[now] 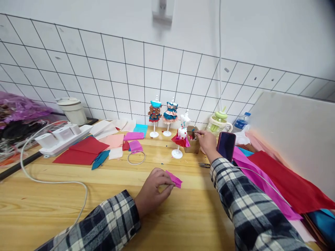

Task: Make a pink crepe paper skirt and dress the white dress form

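Your left hand has its thumb and fingertips closed on one end of the pink strip, and the rest of the strip fans out just past them, low over the wood; if that pinch slackens, the creases in it could spring open, since nothing else seems to press them flat. Your right hand is at the box, fingertips at its open top, and whether they are together, apart or on some small piece you cannot tell from here. The stand is close against the box, on the left of those fingertips, so a push on the cardboard could rock it, narrow as its stem is. The phone is upright just beside your right wrist, and a sideways swing of the sleeve could knock it down; the cable past that forearm could snag as the arm draws back. The snips lie just below the same wrist, where a careless drop of the hand could meet the points. As for what is hard to make out, the bits in the box are too small to name, your left fingers cover the held end of the strip, your right sleeve hides the phone's foot and part of the snips, and the cloth beyond your right arm runs out of view
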Available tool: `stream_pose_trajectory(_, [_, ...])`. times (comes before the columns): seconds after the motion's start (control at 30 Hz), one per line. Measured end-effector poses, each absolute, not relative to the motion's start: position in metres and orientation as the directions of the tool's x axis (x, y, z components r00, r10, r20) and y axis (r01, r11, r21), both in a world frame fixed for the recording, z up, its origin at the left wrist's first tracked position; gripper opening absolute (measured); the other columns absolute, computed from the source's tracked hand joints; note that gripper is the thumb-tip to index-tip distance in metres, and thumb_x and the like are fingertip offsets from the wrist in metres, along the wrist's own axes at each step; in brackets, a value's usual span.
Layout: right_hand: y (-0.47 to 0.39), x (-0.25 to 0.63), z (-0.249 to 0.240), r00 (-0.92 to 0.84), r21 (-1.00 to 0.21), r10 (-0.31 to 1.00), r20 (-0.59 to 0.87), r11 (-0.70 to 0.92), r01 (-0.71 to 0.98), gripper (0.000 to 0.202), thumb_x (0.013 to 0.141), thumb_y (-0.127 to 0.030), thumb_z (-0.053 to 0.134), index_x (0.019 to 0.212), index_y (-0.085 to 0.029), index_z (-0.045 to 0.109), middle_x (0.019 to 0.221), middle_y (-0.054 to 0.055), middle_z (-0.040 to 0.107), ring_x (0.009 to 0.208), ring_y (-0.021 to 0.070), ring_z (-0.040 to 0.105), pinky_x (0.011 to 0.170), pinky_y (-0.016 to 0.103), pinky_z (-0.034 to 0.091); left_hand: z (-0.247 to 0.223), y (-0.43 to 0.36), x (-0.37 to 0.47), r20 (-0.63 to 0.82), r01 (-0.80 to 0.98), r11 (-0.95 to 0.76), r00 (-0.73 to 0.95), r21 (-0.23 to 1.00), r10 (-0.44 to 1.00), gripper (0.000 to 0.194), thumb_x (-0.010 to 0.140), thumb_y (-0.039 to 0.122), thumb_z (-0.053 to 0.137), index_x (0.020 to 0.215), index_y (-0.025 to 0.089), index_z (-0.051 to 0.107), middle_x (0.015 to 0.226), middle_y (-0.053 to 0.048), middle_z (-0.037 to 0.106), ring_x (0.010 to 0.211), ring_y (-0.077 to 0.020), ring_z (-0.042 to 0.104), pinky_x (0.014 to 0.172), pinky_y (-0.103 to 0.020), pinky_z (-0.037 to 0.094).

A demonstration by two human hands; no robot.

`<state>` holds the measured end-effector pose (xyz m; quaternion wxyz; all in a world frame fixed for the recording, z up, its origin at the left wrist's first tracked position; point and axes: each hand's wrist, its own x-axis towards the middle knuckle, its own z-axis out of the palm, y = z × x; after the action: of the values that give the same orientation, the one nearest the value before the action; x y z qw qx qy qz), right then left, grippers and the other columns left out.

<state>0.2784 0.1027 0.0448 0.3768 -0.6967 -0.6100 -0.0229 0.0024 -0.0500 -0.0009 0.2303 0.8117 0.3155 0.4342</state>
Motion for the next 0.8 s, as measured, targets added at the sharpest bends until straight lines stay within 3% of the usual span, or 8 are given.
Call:
stream_pose_trajectory(0.27, [0.100, 0.290, 0.047, 0.188, -0.423, 0.849, 0.494, 0.046, 0.905, 0.037, 0.086, -0.019, 0.045, 0.112, -0.022, 0.072, 0.103, 0.008, 0.074, 0.097, 0.0238, 0.063, 0.087, 0.035, 0.045, -0.001, -0.048, 0.003, 0.548, 0.325, -0.689, 0.430, 0.648, 0.718, 0.013, 0.084, 0.019, 0.060, 0.086, 0.025, 0.071, 0.085, -0.002, 0.069, 0.084, -0.0171, 0.060, 0.080, -0.034, 0.044])
stream_pose_trajectory(0.37, [0.069, 0.279, 0.041, 0.213, -0.451, 0.785, 0.582, 0.094, 0.887, 0.039, 0.090, -0.022, 0.041, 0.120, -0.020, 0.067, 0.113, 0.009, 0.069, 0.103, 0.0241, 0.058, 0.091, 0.038, 0.042, 0.000, -0.048, 0.002, 0.559, 0.344, -0.685, 0.402, 0.642, 0.725, 0.012, 0.084, 0.020, 0.060, 0.085, 0.024, 0.071, 0.085, -0.002, 0.069, 0.086, -0.0175, 0.060, 0.081, -0.034, 0.044])
stream_pose_trajectory(0.47, [0.017, 0.250, 0.023, 0.288, -0.581, 0.626, 0.725, 0.331, 0.744, 0.029, 0.091, -0.032, 0.047, 0.106, -0.018, 0.068, 0.100, 0.009, 0.069, 0.085, 0.0217, 0.059, 0.076, 0.034, 0.046, 0.001, -0.047, 0.002, 0.571, 0.368, -0.676, 0.362, 0.638, 0.736, 0.012, 0.085, 0.020, 0.059, 0.083, 0.023, 0.070, 0.084, -0.003, 0.069, 0.085, -0.0178, 0.059, 0.081, -0.035, 0.044])
stream_pose_trajectory(0.53, [-0.019, 0.226, 0.010, 0.242, -0.653, 0.696, 0.676, 0.414, 0.633, 0.021, 0.090, -0.034, 0.053, 0.093, -0.020, 0.068, 0.085, 0.006, 0.067, 0.074, 0.0194, 0.056, 0.067, 0.031, 0.045, 0.002, -0.048, 0.002, 0.571, 0.392, -0.661, 0.334, 0.640, 0.750, 0.011, 0.084, 0.021, 0.059, 0.081, 0.022, 0.070, 0.082, -0.003, 0.068, 0.083, -0.0179, 0.059, 0.080, -0.035, 0.044])
stream_pose_trajectory(0.6, [-0.048, 0.205, 0.004, 0.085, -0.704, 0.801, 0.593, 0.464, 0.537, 0.015, 0.087, -0.034, 0.059, 0.089, -0.021, 0.067, 0.080, 0.004, 0.065, 0.072, 0.0183, 0.055, 0.066, 0.031, 0.045, 0.004, -0.049, 0.003, 0.559, 0.419, -0.644, 0.321, 0.641, 0.765, 0.011, 0.084, 0.021, 0.059, 0.081, 0.022, 0.070, 0.081, -0.003, 0.068, 0.083, -0.0181, 0.058, 0.080, -0.035, 0.044])
stream_pose_trajectory(0.7, [-0.068, 0.188, 0.005, -0.075, -0.723, 0.836, 0.543, 0.512, 0.465, 0.012, 0.086, -0.033, 0.062, 0.087, -0.023, 0.069, 0.075, 0.002, 0.064, 0.074, 0.0187, 0.056, 0.068, 0.032, 0.044, 0.006, -0.050, 0.005, 0.545, 0.440, -0.626, 0.312, 0.644, 0.779, 0.011, 0.083, 0.020, 0.059, 0.082, 0.023, 0.070, 0.082, -0.003, 0.068, 0.084, -0.0181, 0.058, 0.080, -0.035, 0.044])
stream_pose_trajectory(0.8, [-0.069, 0.184, 0.008, -0.099, -0.747, 0.854, 0.510, 0.497, 0.441, 0.011, 0.086, -0.033, 0.065, 0.087, -0.024, 0.071, 0.075, 0.002, 0.065, 0.073, 0.0186, 0.056, 0.069, 0.034, 0.043, 0.007, -0.050, 0.005, 0.546, 0.444, -0.622, 0.301, 0.645, 0.782, 0.011, 0.083, 0.020, 0.060, 0.082, 0.023, 0.070, 0.083, -0.003, 0.068, 0.084, -0.0179, 0.058, 0.082, -0.035, 0.043])
